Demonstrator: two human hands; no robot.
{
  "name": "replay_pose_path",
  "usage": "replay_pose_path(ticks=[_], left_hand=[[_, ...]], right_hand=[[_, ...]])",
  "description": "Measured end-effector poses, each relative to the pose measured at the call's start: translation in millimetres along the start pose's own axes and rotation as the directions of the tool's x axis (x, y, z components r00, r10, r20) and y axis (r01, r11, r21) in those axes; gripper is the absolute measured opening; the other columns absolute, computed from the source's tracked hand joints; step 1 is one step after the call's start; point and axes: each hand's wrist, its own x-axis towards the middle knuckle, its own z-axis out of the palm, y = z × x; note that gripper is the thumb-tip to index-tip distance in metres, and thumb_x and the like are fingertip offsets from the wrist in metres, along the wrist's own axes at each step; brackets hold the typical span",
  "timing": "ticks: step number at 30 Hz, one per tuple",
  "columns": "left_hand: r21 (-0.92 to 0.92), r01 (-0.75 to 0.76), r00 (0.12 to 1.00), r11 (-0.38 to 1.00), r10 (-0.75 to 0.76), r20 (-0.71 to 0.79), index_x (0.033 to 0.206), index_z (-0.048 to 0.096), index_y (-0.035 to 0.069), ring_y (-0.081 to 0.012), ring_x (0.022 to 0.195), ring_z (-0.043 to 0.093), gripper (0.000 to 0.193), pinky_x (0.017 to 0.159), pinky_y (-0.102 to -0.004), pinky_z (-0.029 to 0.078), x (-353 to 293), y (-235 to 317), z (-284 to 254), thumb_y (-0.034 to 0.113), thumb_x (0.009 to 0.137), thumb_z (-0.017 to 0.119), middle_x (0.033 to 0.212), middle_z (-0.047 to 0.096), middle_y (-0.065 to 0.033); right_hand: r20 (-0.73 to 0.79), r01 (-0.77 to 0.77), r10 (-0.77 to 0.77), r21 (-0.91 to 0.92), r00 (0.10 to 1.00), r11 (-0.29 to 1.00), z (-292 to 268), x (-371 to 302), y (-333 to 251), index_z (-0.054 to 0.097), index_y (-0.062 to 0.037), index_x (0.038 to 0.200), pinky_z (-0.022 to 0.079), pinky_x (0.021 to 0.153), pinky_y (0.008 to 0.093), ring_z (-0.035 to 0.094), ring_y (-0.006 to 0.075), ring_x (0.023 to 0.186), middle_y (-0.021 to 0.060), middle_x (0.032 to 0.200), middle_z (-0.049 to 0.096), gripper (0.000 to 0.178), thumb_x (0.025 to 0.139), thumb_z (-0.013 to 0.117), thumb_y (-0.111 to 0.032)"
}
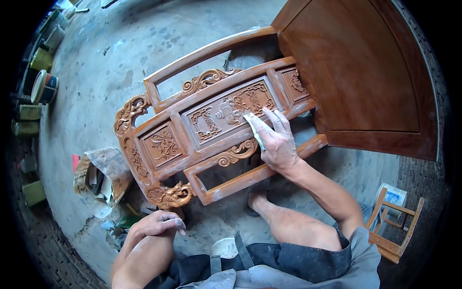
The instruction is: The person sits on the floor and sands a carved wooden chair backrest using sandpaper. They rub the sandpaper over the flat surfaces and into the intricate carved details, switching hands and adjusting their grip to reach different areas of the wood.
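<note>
A carved brown wooden chair back (175,118) lies slanted in front of me, with pale dust on its frame. Its middle panel (226,115) bears raised carving, and scrollwork runs along the rails. My right hand (279,144) is closed on a folded pale sheet of sandpaper (255,129), at the lower edge of that panel. Fingers of this hand rest on the wood. On my left knee lies my left hand (156,224), its fingers loosely bent and dusty, holding nothing. The nearest part of the chair back to it is a carved arm end (171,195).
A large smooth wooden panel (356,67) joins the chair back at the right. Left of it stands an opened bag (103,178) of scraps. A small wooden stool (394,226) and a white bucket (392,196) are at the right. Tubs (44,86) line the far left.
</note>
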Motion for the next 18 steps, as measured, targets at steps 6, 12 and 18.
replay_pose_path(ticks=[6, 12, 18], left_hand=[[0.024, 0.126, 0.991, 0.992, -0.125, -0.042, 0.118, 0.073, -0.002, -0.0199, 0.106, 0.073, 0.04, 0.105, -0.0358, 0.051, 8, 4, 0, 0.033, 0.113, 0.054, 0.107, 0.081, -0.0115], [-0.085, 0.002, 0.996, 0.996, -0.01, -0.094, 0.118, 0.073, -0.003, -0.0192, 0.107, 0.073, 0.038, 0.101, -0.0353, 0.054, 11, -13, 1, 0.03, 0.113, 0.054, 0.108, 0.08, -0.0116], [-0.122, -0.039, 0.984, 0.992, 0.018, -0.175, 0.126, 0.069, -0.003, -0.0192, 0.113, 0.07, 0.038, 0.106, -0.0352, 0.051, 7, -22, 6, 0.03, 0.113, 0.054, 0.116, 0.079, -0.0121]], right_hand=[[-0.03, -0.042, 0.042, -0.015, 0.999, 0.999, 9, 13, 12, 0.065, -0.0001, 0.141, 0.037, 0.12, 0.0562, 0.056, 0.0424, 0.138, 0.0182, 0.133, 0.072, 0.049, 0.093, 0.063, -0.005], [-0.034, -0.039, 0.038, -0.038, 0.999, 0.999, 3, 20, 11, 0.065, -0.0017, 0.141, 0.036, 0.122, 0.056, 0.056, 0.0423, 0.137, 0.0164, 0.135, 0.072, 0.047, 0.094, 0.064, -0.007], [-0.025, 0.052, -0.051, 0.029, 0.998, 0.998, -4, 21, 24, 0.067, -0.0023, 0.137, 0.037, 0.122, 0.0554, 0.057, 0.0413, 0.136, 0.015, 0.131, 0.073, 0.045, 0.093, 0.061, -0.003]])
